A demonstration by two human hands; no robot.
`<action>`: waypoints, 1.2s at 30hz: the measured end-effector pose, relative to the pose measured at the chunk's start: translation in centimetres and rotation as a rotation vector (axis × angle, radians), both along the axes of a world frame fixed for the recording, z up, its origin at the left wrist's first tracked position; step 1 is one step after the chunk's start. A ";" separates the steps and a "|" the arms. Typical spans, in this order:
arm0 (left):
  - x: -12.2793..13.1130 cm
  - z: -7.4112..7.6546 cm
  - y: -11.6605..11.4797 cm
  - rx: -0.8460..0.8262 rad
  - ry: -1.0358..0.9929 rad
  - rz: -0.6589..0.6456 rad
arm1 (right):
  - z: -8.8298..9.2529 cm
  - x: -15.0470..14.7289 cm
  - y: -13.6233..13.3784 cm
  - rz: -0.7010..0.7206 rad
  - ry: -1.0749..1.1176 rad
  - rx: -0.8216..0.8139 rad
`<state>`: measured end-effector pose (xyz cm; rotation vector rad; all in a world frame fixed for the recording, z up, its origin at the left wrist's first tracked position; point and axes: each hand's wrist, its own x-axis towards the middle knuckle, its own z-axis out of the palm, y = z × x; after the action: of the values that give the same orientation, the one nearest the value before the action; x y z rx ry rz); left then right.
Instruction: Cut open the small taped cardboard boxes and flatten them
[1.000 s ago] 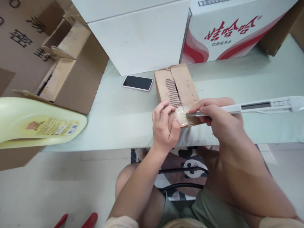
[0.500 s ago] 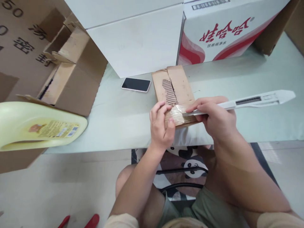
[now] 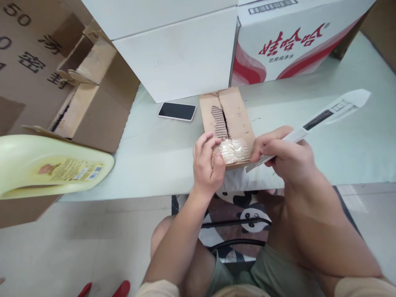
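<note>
A small cardboard box (image 3: 238,113) lies on the pale cloth-covered table, with a dark slit and a torn, ridged patch on its top. Clear tape (image 3: 233,150) covers its near end. My left hand (image 3: 208,163) grips the box's near left corner, fingers on top and thumb at the near edge. In my right hand (image 3: 286,154) is a white utility knife (image 3: 318,119), its handle slanting up to the right. The blade points down-left, just off the box's near right corner. My right fingertips are close to the box's right side; whether they touch it I cannot tell.
Behind the box stand a white carton (image 3: 179,57) and a red-and-white carton (image 3: 287,49). A phone (image 3: 177,111) lies left of the box. Further left are a large brown carton (image 3: 102,111) and a yellow jug (image 3: 55,165). The table's front edge runs close to my hands.
The knife has left the taped end of the box and moved right and toward me, its handle now tilted more steeply. My left hand has stayed on the box.
</note>
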<state>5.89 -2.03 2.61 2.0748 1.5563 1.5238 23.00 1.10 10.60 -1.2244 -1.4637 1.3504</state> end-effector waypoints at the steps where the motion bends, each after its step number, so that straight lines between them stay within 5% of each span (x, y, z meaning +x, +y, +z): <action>1: -0.1 0.0 0.1 -0.005 -0.003 -0.002 | -0.1 0.1 0.0 -0.008 0.011 -0.009; 11: -1.0 -0.9 0.3 -0.004 -0.064 -0.109 | -2.9 -0.5 0.3 -0.302 0.310 0.114; 16: -1.4 -1.3 0.6 -0.145 -0.274 -0.147 | -3.3 -1.7 0.2 -0.200 0.211 0.144; 26: -3.4 -0.1 1.4 -0.237 -0.653 0.176 | -2.9 -1.6 -0.5 -0.098 0.326 0.143; 32: -6.0 -0.4 2.1 -0.191 -0.992 0.308 | -3.6 -0.3 0.6 -0.511 0.050 0.314; 36: -7.9 -0.9 2.8 -0.327 -1.162 0.181 | -7.7 1.4 2.4 -0.422 -0.469 0.362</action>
<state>-2.03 0.81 1.75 0.5923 1.3229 1.8125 24.36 3.48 2.91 -1.5529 -1.5549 0.5081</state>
